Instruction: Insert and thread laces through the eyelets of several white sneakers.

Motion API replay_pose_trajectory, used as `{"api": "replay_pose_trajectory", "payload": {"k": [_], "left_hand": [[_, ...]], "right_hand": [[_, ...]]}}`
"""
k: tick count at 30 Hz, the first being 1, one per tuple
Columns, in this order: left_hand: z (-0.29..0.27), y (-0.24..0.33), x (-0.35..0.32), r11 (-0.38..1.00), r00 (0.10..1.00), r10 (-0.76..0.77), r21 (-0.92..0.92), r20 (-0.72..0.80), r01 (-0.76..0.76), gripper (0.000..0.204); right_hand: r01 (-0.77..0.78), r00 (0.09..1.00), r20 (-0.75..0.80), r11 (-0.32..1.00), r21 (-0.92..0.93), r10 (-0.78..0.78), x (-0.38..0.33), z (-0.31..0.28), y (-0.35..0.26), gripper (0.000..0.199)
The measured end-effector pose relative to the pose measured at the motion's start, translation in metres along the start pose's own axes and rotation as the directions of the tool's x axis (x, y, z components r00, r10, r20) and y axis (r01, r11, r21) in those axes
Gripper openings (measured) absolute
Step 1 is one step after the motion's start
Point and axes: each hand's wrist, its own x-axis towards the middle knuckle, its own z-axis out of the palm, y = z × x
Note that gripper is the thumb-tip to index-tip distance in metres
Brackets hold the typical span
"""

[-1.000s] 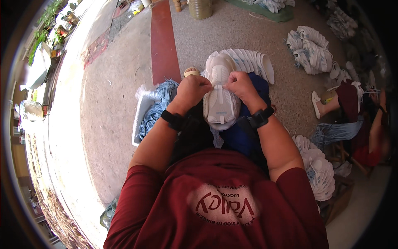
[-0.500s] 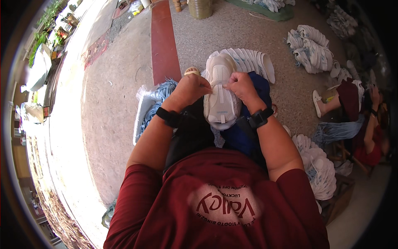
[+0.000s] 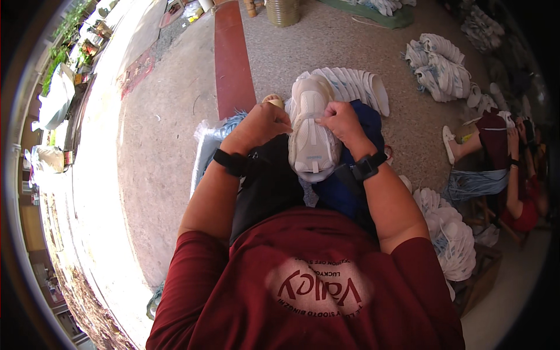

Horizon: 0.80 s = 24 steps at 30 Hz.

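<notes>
A pale white shoe upper (image 3: 315, 137) lies lengthwise over my lap, its toe pointing away from me. My left hand (image 3: 261, 127) is beside its left edge, thumb and fingers pinched together. Whatever those fingertips hold is too small to make out. My right hand (image 3: 345, 125) is closed in a pinch at the right of the shoe's middle opening, and the thing between its fingers cannot be made out either. Just beyond the shoe, a row of nested white shoe uppers (image 3: 356, 87) rests against a dark blue cloth (image 3: 368, 125).
At my left is a bundle of light blue laces (image 3: 232, 123) in a white wrapper. Piles of white uppers lie at the right (image 3: 449, 233) and far right (image 3: 440, 67). Another person (image 3: 516, 186) sits at the right edge. A ribbed bin (image 3: 283, 13) stands at the far side.
My left hand has drawn slightly left, away from the shoe's edge. My right hand stays pinched at the shoe. The person at the right has shifted their arms.
</notes>
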Motion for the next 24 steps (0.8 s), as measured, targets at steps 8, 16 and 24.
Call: {"api": "replay_pose_trajectory", "payload": {"k": [8, 16, 24], "left_hand": [[0.004, 0.014, 0.006, 0.978, 0.976, -0.103, -0.198, -0.191, 0.064, 0.009], [0.023, 0.004, 0.008, 0.920, 0.977, -0.176, -0.373, -0.119, 0.120, 0.011], [0.023, 0.006, 0.004, 0.983, 0.990, -0.114, -0.151, -0.082, 0.100, 0.013]], "right_hand": [[-0.007, 1.000, 0.006, 0.999, 0.043, 0.007, 0.000, -0.001, 0.001, 0.025], [0.025, 1.000, 0.006, 1.000, 0.012, -0.025, 0.000, 0.000, 0.004, 0.025], [0.015, 1.000, 0.016, 1.000, 0.007, -0.015, -0.001, -0.001, -0.001, 0.026]]}}
